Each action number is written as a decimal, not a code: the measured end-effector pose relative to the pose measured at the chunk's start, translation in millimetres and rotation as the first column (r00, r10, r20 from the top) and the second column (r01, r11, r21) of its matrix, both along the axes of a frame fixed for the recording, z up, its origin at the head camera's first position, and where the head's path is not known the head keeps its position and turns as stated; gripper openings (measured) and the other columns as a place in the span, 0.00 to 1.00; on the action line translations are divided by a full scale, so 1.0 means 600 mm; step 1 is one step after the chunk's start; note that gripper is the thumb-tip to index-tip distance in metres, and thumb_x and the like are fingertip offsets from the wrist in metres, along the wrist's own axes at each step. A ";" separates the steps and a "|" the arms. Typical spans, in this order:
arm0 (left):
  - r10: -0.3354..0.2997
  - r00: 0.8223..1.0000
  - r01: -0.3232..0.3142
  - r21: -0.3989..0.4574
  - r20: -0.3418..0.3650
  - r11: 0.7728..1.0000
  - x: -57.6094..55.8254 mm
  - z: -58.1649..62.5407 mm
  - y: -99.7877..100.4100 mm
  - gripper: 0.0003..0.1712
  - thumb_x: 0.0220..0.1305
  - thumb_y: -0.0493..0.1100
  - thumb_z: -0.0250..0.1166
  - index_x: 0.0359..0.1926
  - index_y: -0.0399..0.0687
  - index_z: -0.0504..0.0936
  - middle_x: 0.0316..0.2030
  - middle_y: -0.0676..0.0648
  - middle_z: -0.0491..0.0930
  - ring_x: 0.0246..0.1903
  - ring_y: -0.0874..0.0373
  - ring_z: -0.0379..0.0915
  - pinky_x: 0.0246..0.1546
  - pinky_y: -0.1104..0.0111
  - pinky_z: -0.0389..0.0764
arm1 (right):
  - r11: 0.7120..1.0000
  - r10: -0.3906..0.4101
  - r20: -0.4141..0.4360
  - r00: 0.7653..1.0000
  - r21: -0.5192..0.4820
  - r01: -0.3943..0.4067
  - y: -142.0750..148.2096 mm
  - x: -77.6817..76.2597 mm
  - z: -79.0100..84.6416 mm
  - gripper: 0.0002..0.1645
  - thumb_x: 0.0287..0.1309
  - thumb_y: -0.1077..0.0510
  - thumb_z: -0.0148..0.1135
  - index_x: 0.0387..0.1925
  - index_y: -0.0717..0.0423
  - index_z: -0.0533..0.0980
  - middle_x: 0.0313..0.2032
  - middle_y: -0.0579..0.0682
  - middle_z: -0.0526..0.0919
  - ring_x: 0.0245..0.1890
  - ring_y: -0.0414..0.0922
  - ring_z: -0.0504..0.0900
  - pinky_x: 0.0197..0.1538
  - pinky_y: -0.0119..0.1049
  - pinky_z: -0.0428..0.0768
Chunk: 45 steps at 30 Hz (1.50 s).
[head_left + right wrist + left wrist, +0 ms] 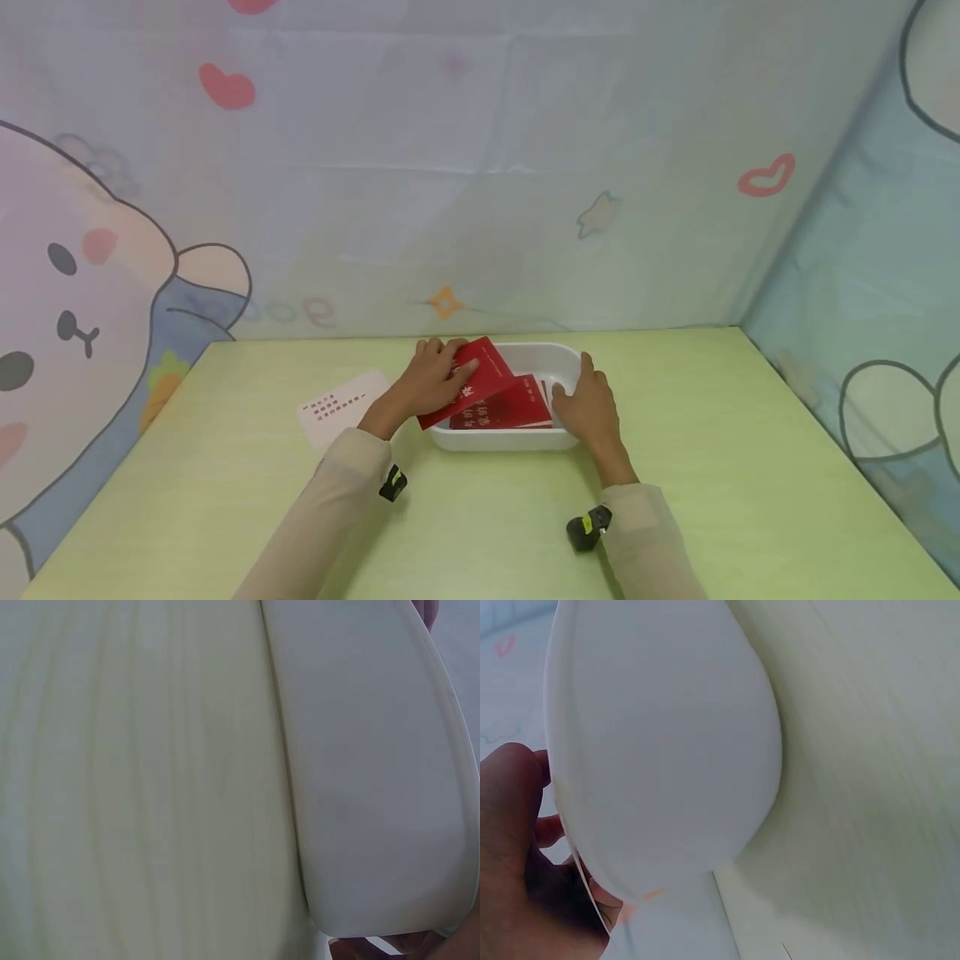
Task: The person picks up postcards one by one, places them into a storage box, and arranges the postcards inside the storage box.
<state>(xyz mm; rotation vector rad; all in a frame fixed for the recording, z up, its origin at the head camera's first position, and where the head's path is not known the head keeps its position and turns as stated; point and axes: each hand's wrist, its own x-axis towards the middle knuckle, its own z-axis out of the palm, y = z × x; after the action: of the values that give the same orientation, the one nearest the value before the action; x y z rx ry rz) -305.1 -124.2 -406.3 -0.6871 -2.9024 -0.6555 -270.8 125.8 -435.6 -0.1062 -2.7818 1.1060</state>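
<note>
A white plastic basin (501, 442) stands on the table with red cards (516, 406) printed with white characters lying inside it. My left hand (429, 381) pinches another red card (486, 364) between thumb and fingers, tilted over the basin's left part. In the left wrist view that hand (510, 847) shows beside the basin's outer wall (667, 742), with the card's thin edge below the fingers. At the right end, my right hand (592, 408) grips the basin's rim, thumb on the inner side. The right wrist view shows its fingers only partly, under the basin's end.
A white card (341, 407) with dark red print lies on the table left of the basin, partly behind my left wrist. The pale yellow-green table (750, 467) meets a cartoon-printed cloth backdrop (420, 167) at its far edge and along the sides.
</note>
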 end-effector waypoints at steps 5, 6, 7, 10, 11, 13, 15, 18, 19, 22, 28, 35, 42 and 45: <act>-0.017 1.000 0.017 -0.007 0.006 1.000 -0.003 0.000 0.016 0.33 0.68 0.58 0.49 0.67 0.44 0.61 0.47 0.41 0.68 0.46 0.51 0.57 0.41 0.59 0.72 | 1.000 -0.006 0.022 1.000 0.010 0.006 0.003 0.000 0.001 0.44 0.60 0.52 0.50 0.70 0.66 0.45 0.58 0.72 0.64 0.53 0.64 0.67 0.54 0.62 0.69; -0.021 1.000 0.021 -0.011 0.006 1.000 -0.004 0.000 0.019 0.33 0.68 0.59 0.48 0.67 0.44 0.61 0.47 0.41 0.68 0.46 0.51 0.57 0.42 0.59 0.72 | 1.000 -0.007 0.025 1.000 0.010 0.007 0.003 0.000 0.001 0.44 0.60 0.52 0.50 0.70 0.65 0.44 0.58 0.72 0.64 0.53 0.64 0.67 0.55 0.62 0.69; -0.026 1.000 0.026 -0.021 0.001 0.999 -0.005 0.000 0.023 0.33 0.69 0.59 0.48 0.67 0.45 0.61 0.47 0.42 0.68 0.46 0.52 0.57 0.42 0.59 0.71 | 1.000 -0.008 0.027 1.000 0.012 0.008 0.004 0.000 0.002 0.44 0.60 0.52 0.50 0.70 0.65 0.44 0.58 0.72 0.64 0.54 0.64 0.67 0.55 0.62 0.68; -0.042 0.999 0.042 -0.042 -0.007 0.998 -0.008 0.001 0.033 0.33 0.69 0.60 0.46 0.67 0.46 0.61 0.46 0.42 0.68 0.46 0.53 0.56 0.43 0.59 0.70 | 1.000 -0.008 0.034 0.999 0.010 0.007 0.004 0.002 0.003 0.44 0.60 0.52 0.50 0.71 0.65 0.44 0.59 0.71 0.63 0.55 0.64 0.66 0.56 0.62 0.67; -0.050 0.999 0.049 -0.041 -0.011 0.998 -0.008 0.001 0.037 0.33 0.70 0.60 0.46 0.67 0.45 0.61 0.45 0.42 0.69 0.45 0.52 0.56 0.43 0.59 0.70 | 1.000 -0.006 0.034 0.999 0.008 0.006 0.004 0.003 0.004 0.44 0.60 0.52 0.50 0.71 0.65 0.44 0.59 0.71 0.63 0.56 0.64 0.65 0.57 0.62 0.67; -0.063 0.998 0.062 -0.048 -0.014 0.997 -0.008 0.002 0.043 0.33 0.70 0.60 0.45 0.66 0.45 0.61 0.44 0.43 0.69 0.44 0.52 0.57 0.42 0.59 0.69 | 1.000 -0.004 0.032 0.999 0.004 0.004 0.004 0.004 0.005 0.44 0.60 0.52 0.50 0.71 0.65 0.44 0.60 0.72 0.63 0.56 0.64 0.65 0.57 0.62 0.67; -0.071 0.997 0.070 -0.056 -0.013 0.996 -0.005 0.003 0.048 0.32 0.70 0.59 0.45 0.66 0.44 0.62 0.43 0.43 0.69 0.43 0.52 0.57 0.41 0.59 0.69 | 1.000 -0.001 0.031 1.000 0.000 0.001 0.004 0.006 0.005 0.44 0.60 0.52 0.50 0.71 0.65 0.44 0.60 0.72 0.62 0.56 0.64 0.65 0.57 0.62 0.67; -0.064 0.998 0.064 -0.072 -0.007 0.995 -0.002 0.004 0.054 0.31 0.70 0.58 0.47 0.66 0.44 0.63 0.43 0.43 0.69 0.42 0.52 0.58 0.40 0.59 0.69 | 1.000 0.002 0.030 1.000 0.001 -0.002 0.002 0.008 0.006 0.44 0.60 0.52 0.50 0.71 0.64 0.44 0.60 0.72 0.62 0.57 0.64 0.64 0.57 0.62 0.67; -0.062 0.998 0.061 -0.075 -0.005 0.995 -0.002 0.003 0.055 0.31 0.70 0.58 0.47 0.66 0.44 0.63 0.43 0.43 0.69 0.42 0.52 0.58 0.40 0.59 0.70 | 1.000 0.004 0.029 1.000 0.002 -0.004 0.001 0.008 0.007 0.44 0.60 0.52 0.50 0.71 0.65 0.44 0.60 0.72 0.62 0.57 0.64 0.64 0.57 0.62 0.67; -0.061 0.998 0.061 -0.081 0.000 0.995 -0.003 -0.002 0.059 0.31 0.70 0.57 0.47 0.66 0.43 0.63 0.44 0.42 0.69 0.43 0.52 0.58 0.42 0.59 0.70 | 1.000 0.008 0.026 1.000 0.000 -0.008 0.000 0.010 0.008 0.44 0.60 0.52 0.50 0.71 0.64 0.44 0.60 0.71 0.62 0.57 0.64 0.64 0.56 0.62 0.67; -0.073 0.997 0.074 -0.066 0.019 0.995 -0.004 -0.017 0.066 0.31 0.70 0.57 0.47 0.66 0.44 0.63 0.46 0.41 0.68 0.45 0.51 0.58 0.45 0.57 0.70 | 1.000 0.011 0.029 1.000 -0.003 -0.010 0.000 0.016 0.011 0.44 0.60 0.53 0.50 0.71 0.64 0.44 0.59 0.71 0.63 0.56 0.64 0.66 0.54 0.63 0.69; -0.086 0.995 0.088 -0.041 0.053 0.995 0.003 -0.020 0.072 0.30 0.70 0.55 0.48 0.66 0.42 0.63 0.49 0.39 0.67 0.49 0.49 0.58 0.48 0.55 0.71 | 1.000 0.009 0.022 1.000 -0.006 -0.009 0.001 0.016 0.010 0.44 0.60 0.53 0.50 0.71 0.63 0.45 0.59 0.71 0.64 0.54 0.63 0.67 0.53 0.62 0.70; -0.080 0.996 0.083 -0.060 0.044 0.995 0.001 -0.032 0.076 0.28 0.70 0.54 0.49 0.65 0.43 0.64 0.47 0.41 0.67 0.47 0.51 0.58 0.46 0.58 0.71 | 1.000 0.010 0.036 0.999 -0.014 -0.010 0.001 0.017 0.010 0.44 0.60 0.52 0.50 0.71 0.63 0.45 0.59 0.70 0.63 0.54 0.63 0.67 0.52 0.63 0.71; -0.078 0.996 0.082 -0.066 0.053 0.995 -0.001 -0.038 0.078 0.29 0.70 0.54 0.49 0.64 0.43 0.64 0.46 0.41 0.67 0.46 0.51 0.58 0.46 0.59 0.71 | 1.000 0.010 0.037 0.999 -0.023 -0.009 0.002 0.017 0.009 0.43 0.60 0.52 0.49 0.71 0.62 0.45 0.59 0.70 0.63 0.54 0.63 0.67 0.52 0.63 0.70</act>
<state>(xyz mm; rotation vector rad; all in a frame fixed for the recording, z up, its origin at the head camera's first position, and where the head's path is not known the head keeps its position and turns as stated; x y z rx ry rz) -305.5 -77.2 -428.9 -0.8101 -2.9687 -0.5931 -260.8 126.8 -430.0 -0.1176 -2.8057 1.1504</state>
